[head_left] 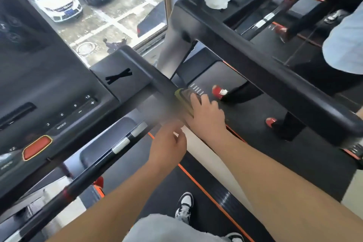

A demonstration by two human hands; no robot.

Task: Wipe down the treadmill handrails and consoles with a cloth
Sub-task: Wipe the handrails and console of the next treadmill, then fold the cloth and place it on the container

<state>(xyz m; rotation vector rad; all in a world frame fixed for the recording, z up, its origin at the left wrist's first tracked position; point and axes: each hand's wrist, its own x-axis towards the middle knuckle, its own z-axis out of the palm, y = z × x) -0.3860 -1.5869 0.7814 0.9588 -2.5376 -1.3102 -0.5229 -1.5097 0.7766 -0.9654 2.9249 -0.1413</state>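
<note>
Gym by a window (117, 15). My right hand (206, 116) presses flat on the cloth (183, 94) atop the handrail (155, 76), just off the console (59, 94); left hand (169, 143) loose, empty, beside it. I'd wipe lengthwise, pressing evenly.

The console (49, 104) at left is glossy, reflective black plastic with a shiny red button (37, 147). The handrail (157, 82) looks matt black. The cloth (184, 96) at centre seems soft fabric. Upper right lies crumpled white paper (218, 0).
</note>
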